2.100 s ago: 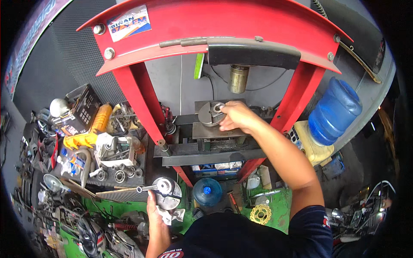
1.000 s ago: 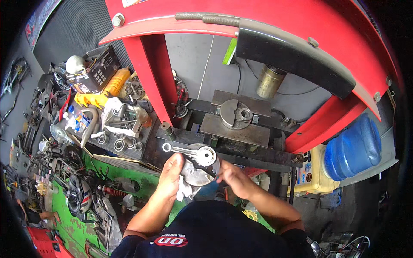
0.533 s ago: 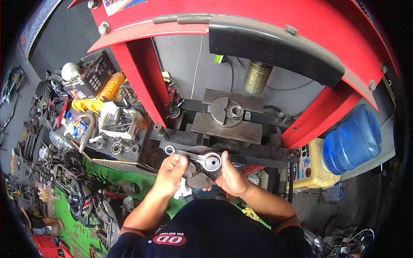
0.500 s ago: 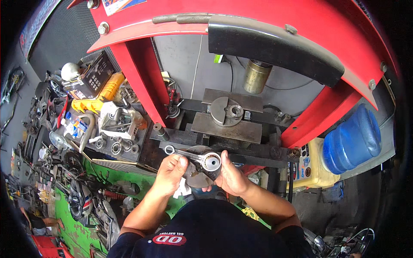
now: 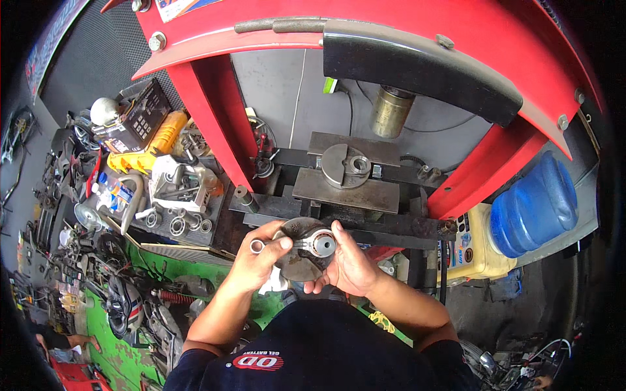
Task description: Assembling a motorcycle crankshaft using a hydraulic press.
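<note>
Between my hands, in front of the press, is a round dark steel crank web (image 5: 300,268). A connecting rod (image 5: 302,244) lies across its face, with its big end and roller bearing around the bright crankpin (image 5: 326,244). My left hand (image 5: 251,267) is closed on the rod, its thumb on the shank; the rod's small-end ring (image 5: 257,246) shows by the fingers. Around the web's right edge curls my right hand (image 5: 355,267), its thumb up beside the big end and fingertips underneath. Another crank web (image 5: 340,168) lies flat on the steel plates of the press bed.
The red press frame (image 5: 225,124) arches over the bed, with its brass-coloured ram (image 5: 392,114) above. Left, a bench carries loose bearings (image 5: 178,226), a white tray of metal parts (image 5: 186,186) and a black box (image 5: 134,120). Right stands a blue water bottle (image 5: 535,205) by a yellowish jerrycan (image 5: 479,251).
The connecting rod's small end has swung down toward me, and my left hand has shifted its grip along it. My right hand still holds the crank web at nearly the same place.
</note>
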The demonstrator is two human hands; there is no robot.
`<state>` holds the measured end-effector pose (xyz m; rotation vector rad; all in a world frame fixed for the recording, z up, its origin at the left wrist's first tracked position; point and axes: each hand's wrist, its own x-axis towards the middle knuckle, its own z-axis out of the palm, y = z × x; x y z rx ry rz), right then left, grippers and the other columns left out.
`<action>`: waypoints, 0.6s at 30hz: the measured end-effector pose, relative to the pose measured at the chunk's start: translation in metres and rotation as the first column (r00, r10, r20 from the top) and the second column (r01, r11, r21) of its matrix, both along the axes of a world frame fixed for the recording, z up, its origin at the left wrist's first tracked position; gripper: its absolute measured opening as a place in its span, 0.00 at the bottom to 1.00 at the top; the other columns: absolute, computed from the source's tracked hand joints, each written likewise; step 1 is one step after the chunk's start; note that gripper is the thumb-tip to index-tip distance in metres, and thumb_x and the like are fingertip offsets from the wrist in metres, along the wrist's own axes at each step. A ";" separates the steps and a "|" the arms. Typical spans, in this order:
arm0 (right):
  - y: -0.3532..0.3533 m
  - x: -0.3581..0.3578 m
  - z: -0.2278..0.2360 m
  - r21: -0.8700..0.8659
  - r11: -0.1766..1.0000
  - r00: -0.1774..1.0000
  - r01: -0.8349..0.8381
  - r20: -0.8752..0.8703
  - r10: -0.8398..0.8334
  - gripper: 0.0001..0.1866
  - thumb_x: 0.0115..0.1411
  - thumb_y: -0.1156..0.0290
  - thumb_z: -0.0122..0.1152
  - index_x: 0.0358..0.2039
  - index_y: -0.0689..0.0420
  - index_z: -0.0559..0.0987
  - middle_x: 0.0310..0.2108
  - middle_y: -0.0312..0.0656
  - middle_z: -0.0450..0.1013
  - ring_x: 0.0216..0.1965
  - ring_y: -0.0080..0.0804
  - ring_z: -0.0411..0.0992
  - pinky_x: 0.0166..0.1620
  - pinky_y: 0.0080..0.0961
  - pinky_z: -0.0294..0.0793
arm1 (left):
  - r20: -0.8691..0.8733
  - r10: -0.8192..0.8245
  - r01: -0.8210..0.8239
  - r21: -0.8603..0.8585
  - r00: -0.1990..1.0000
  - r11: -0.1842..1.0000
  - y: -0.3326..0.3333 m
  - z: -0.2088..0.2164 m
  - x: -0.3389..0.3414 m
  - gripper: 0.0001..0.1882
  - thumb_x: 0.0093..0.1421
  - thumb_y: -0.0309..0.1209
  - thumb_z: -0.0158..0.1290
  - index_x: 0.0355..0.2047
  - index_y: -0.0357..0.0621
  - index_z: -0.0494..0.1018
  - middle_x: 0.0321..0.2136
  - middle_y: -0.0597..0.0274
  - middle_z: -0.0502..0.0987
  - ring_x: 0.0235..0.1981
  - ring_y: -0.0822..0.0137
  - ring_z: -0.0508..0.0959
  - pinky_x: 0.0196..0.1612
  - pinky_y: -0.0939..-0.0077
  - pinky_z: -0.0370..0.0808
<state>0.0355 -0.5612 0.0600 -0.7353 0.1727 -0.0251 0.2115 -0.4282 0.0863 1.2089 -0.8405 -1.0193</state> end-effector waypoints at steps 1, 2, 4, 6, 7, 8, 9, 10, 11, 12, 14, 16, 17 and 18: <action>0.000 0.000 0.000 -0.001 1.000 1.000 0.009 -0.002 -0.009 0.41 0.71 0.31 0.29 0.59 0.56 0.71 0.41 0.45 0.79 0.34 0.37 0.81 0.36 0.29 0.82 | 0.000 -0.003 0.003 -0.001 1.000 1.000 0.000 0.001 0.001 0.27 0.60 0.42 0.61 0.51 0.31 0.77 0.43 0.57 0.82 0.45 0.67 0.79 0.52 0.72 0.73; 0.000 0.000 0.000 0.006 1.000 1.000 -0.006 0.009 0.006 0.40 0.72 0.32 0.29 0.60 0.55 0.70 0.43 0.46 0.79 0.36 0.37 0.81 0.36 0.29 0.82 | 0.044 -0.026 0.028 -0.032 0.999 0.999 0.000 0.002 0.002 0.25 0.61 0.39 0.59 0.51 0.31 0.77 0.42 0.58 0.81 0.44 0.68 0.78 0.50 0.72 0.73; -0.001 -0.001 0.001 0.010 1.000 1.000 -0.012 0.021 0.011 0.40 0.72 0.32 0.29 0.61 0.55 0.70 0.45 0.46 0.79 0.37 0.38 0.82 0.37 0.29 0.82 | 0.121 -0.067 0.075 -0.058 0.990 0.996 0.000 0.005 0.005 0.22 0.62 0.36 0.59 0.51 0.31 0.76 0.41 0.59 0.80 0.43 0.69 0.78 0.49 0.72 0.74; -0.003 -0.003 0.002 0.060 0.995 0.997 -0.078 0.031 0.076 0.37 0.73 0.36 0.33 0.65 0.55 0.66 0.51 0.47 0.77 0.41 0.41 0.82 0.40 0.30 0.82 | 0.205 -0.101 0.113 -0.051 0.974 0.992 0.004 0.011 0.007 0.21 0.60 0.32 0.60 0.51 0.31 0.76 0.37 0.62 0.79 0.39 0.72 0.76 0.43 0.74 0.73; -0.004 -0.004 0.003 0.071 0.995 0.997 -0.069 0.044 0.066 0.37 0.73 0.36 0.33 0.65 0.55 0.66 0.51 0.47 0.77 0.41 0.41 0.82 0.40 0.30 0.82 | 0.240 -0.139 0.153 -0.041 0.961 0.987 0.006 0.016 0.010 0.21 0.60 0.31 0.61 0.51 0.32 0.77 0.36 0.62 0.79 0.37 0.73 0.76 0.40 0.75 0.73; -0.005 -0.006 0.004 0.061 0.994 0.996 -0.086 0.043 0.083 0.36 0.74 0.38 0.35 0.67 0.55 0.64 0.54 0.47 0.75 0.43 0.43 0.82 0.42 0.30 0.83 | 0.344 -0.140 0.175 -0.072 0.929 0.982 0.007 0.020 0.011 0.21 0.59 0.31 0.62 0.51 0.32 0.77 0.32 0.65 0.79 0.33 0.76 0.74 0.35 0.78 0.72; -0.006 -0.007 0.005 0.044 0.993 0.993 -0.110 0.048 0.107 0.35 0.75 0.41 0.37 0.69 0.55 0.62 0.57 0.48 0.73 0.45 0.45 0.82 0.43 0.31 0.83 | 0.382 -0.138 0.167 -0.045 0.914 0.985 0.009 0.026 0.011 0.21 0.58 0.30 0.63 0.50 0.34 0.78 0.30 0.65 0.80 0.30 0.77 0.75 0.32 0.78 0.72; -0.007 -0.009 0.007 0.030 0.994 0.990 -0.101 0.099 0.098 0.33 0.75 0.45 0.42 0.70 0.55 0.60 0.59 0.47 0.72 0.47 0.46 0.81 0.46 0.32 0.82 | 0.424 -0.162 0.182 -0.008 0.891 0.983 0.011 0.032 0.012 0.21 0.57 0.29 0.63 0.50 0.35 0.78 0.28 0.65 0.80 0.28 0.78 0.75 0.31 0.79 0.72; -0.008 -0.011 0.009 0.028 0.995 0.993 -0.099 0.073 0.097 0.33 0.75 0.45 0.42 0.70 0.55 0.60 0.59 0.47 0.72 0.47 0.46 0.81 0.46 0.32 0.82 | 0.473 -0.179 0.194 0.018 0.863 0.981 0.013 0.040 0.013 0.21 0.56 0.28 0.63 0.50 0.36 0.78 0.26 0.65 0.80 0.26 0.78 0.75 0.30 0.79 0.72; -0.009 -0.013 0.012 -0.020 0.996 0.995 -0.092 0.038 0.093 0.32 0.75 0.46 0.43 0.70 0.55 0.60 0.58 0.47 0.73 0.48 0.45 0.81 0.47 0.33 0.82 | 0.506 -0.170 0.189 0.015 0.846 0.982 0.014 0.046 0.012 0.22 0.54 0.27 0.64 0.51 0.38 0.79 0.24 0.63 0.80 0.23 0.75 0.78 0.29 0.78 0.74; -0.010 -0.017 0.018 -0.056 0.992 0.993 -0.113 0.021 0.114 0.31 0.75 0.48 0.45 0.69 0.55 0.63 0.57 0.45 0.73 0.53 0.40 0.79 0.50 0.31 0.80 | 0.621 -0.186 0.248 -0.014 0.761 0.969 0.010 0.060 0.014 0.23 0.53 0.27 0.64 0.51 0.39 0.79 0.24 0.62 0.81 0.23 0.71 0.80 0.29 0.76 0.75; -0.011 -0.020 0.025 -0.124 0.984 0.990 -0.131 0.034 0.136 0.31 0.75 0.47 0.46 0.67 0.55 0.65 0.57 0.44 0.74 0.54 0.38 0.77 0.51 0.31 0.79 | 0.777 -0.211 0.321 0.012 0.593 0.947 0.007 0.072 0.013 0.26 0.52 0.30 0.65 0.53 0.41 0.78 0.23 0.57 0.80 0.24 0.59 0.83 0.29 0.69 0.79; -0.011 -0.022 0.029 -0.196 0.971 0.990 -0.136 0.022 0.143 0.31 0.75 0.46 0.46 0.66 0.56 0.67 0.57 0.44 0.74 0.56 0.35 0.76 0.52 0.30 0.78 | 0.777 -0.211 0.324 0.010 0.593 0.946 0.004 0.076 0.012 0.26 0.52 0.30 0.65 0.53 0.41 0.78 0.23 0.57 0.80 0.24 0.59 0.83 0.29 0.69 0.79; -0.012 -0.023 0.034 -0.242 0.962 0.990 -0.126 0.034 0.138 0.32 0.73 0.43 0.49 0.63 0.57 0.70 0.52 0.42 0.75 0.56 0.30 0.75 0.55 0.29 0.76 | 0.850 -0.185 0.372 -0.014 0.493 0.928 0.000 0.081 0.011 0.27 0.51 0.31 0.66 0.53 0.42 0.78 0.22 0.58 0.80 0.24 0.58 0.82 0.28 0.67 0.79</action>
